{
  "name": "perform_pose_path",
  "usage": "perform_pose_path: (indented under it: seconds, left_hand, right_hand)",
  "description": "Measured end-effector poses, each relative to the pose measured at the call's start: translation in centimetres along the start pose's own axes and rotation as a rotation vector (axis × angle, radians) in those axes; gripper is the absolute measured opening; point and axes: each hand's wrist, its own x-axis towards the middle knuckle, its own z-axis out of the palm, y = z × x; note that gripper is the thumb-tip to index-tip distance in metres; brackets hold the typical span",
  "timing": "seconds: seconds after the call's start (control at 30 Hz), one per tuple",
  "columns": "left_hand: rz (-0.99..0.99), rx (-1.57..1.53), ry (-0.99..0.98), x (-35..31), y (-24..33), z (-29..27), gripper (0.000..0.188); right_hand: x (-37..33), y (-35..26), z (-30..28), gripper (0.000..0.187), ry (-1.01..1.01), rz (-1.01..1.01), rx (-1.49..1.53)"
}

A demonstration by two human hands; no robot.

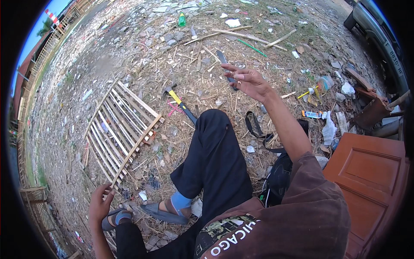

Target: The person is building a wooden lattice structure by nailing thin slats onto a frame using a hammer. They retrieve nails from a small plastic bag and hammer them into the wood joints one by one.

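Note:
A panel of bamboo slats [125, 125], joined by cross strips at its two sides, lies tilted on the littered ground to my left. At its near corner my left hand [100, 202] has its fingers bent around the strip's end. My right hand [251, 85] is raised in front of my knee, fingers apart and nothing held in them. Beneath or just behind those fingers lies a long knife [222, 57], its dark blade pointing away and part of it hidden by the hand. Between panel and knee rests a claw hammer [180, 102] with a yellow and black handle.
Loose bamboo strips [246, 36] and a green stick [252, 47] lie ahead. A black bag [278, 177] with straps sits by my right side, near a brown panelled wooden door [371, 172]. A parked vehicle [379, 34] stands far right. Rubble and litter cover the ground.

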Motion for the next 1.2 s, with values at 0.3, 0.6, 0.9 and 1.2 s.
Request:
perform_pose_path:
  seconds: [0.3,0.6,0.9,1.2]
  left_hand:
    - [0.278,-1.215,-0.01,12.4,20.2,14.0,0.035]
    - [0.076,-1.548,0.027,10.5,16.1,17.4,0.027]
    - [0.063,-1.58,0.106,11.5,13.5,18.9,0.016]
    - [-0.059,-1.281,0.361,16.5,7.4,19.9,0.017]
  right_hand:
    - [-1.7,9.2,12.7,0.016,-0.343,0.272,0.302]
    - [0.0,14.2,16.1,0.015,-0.409,0.415,0.28]
    - [1.6,17.4,16.8,0.021,-0.404,0.475,0.156]
    - [8.4,15.5,9.8,0.046,0.042,0.378,-1.385]
